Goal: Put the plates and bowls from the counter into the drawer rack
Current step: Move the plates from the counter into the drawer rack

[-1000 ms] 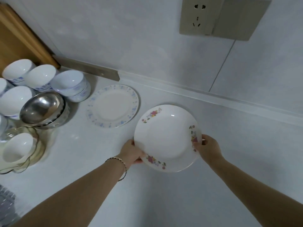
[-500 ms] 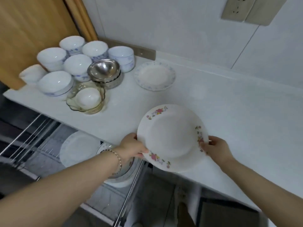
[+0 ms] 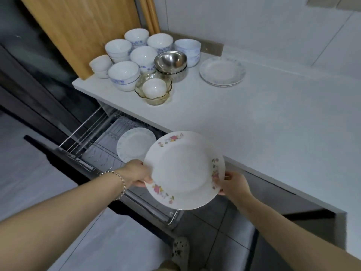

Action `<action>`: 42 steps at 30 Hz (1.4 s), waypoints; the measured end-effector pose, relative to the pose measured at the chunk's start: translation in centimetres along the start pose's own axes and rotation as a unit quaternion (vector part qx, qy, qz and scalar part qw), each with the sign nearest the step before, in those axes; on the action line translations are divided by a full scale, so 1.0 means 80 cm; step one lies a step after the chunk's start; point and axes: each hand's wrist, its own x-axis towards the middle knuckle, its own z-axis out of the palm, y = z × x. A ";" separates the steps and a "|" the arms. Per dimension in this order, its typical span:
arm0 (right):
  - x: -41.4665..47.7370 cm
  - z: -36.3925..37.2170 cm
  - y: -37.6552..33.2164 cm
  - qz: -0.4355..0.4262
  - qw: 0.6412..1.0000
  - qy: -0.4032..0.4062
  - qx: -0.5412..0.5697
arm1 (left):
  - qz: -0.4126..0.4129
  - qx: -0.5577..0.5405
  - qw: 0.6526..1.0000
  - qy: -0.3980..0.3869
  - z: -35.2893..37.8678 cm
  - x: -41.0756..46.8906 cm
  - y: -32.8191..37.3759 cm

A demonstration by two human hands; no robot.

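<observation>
Both hands, the left hand and the right hand, grip the flowered plate by its edges above the open drawer rack, so next it likely gets lowered beside the plate already there.

Eight white bowls show open tops on the desk; several sit on stacks of unclear depth. One stack of steel bowls, at least two. One glass bowl. One stack of blue-rimmed plates, number unclear. One plate in the rack. One floral plate.
</observation>
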 end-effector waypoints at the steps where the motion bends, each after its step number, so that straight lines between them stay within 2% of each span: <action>1: -0.002 0.012 0.004 0.005 1.000 -0.011 0.008 | -0.010 0.006 1.000 0.000 -0.010 0.001 -0.009; 5: -0.011 0.061 -0.001 0.018 0.999 -0.043 0.012 | -0.033 0.020 0.999 -0.019 -0.056 0.010 -0.034; 10: 0.014 0.143 -0.027 0.026 0.999 -0.043 -0.014 | -0.037 0.037 0.999 -0.006 -0.124 0.057 -0.048; 17: 0.091 0.293 -0.077 0.106 0.993 -0.043 -0.013 | -0.040 0.091 0.995 -0.015 -0.244 0.189 -0.043; 21: 0.143 0.374 -0.091 0.135 0.991 0.000 -0.002 | -0.023 0.173 0.985 0.010 -0.282 0.278 -0.044; 26: 0.217 0.448 -0.087 0.173 0.984 0.033 -0.005 | -0.015 0.227 0.974 -0.007 -0.305 0.387 -0.049; 32: 0.299 0.505 -0.066 0.195 0.977 0.081 0.041 | -0.014 0.248 0.968 0.025 -0.303 0.493 -0.049; 38: 0.339 0.530 -0.054 0.230 0.958 0.161 0.064 | 0.018 0.284 0.957 0.049 -0.279 0.553 -0.046; 42: 0.351 0.543 -0.049 0.260 0.946 0.181 0.064 | 0.051 0.306 0.947 0.084 -0.266 0.569 -0.048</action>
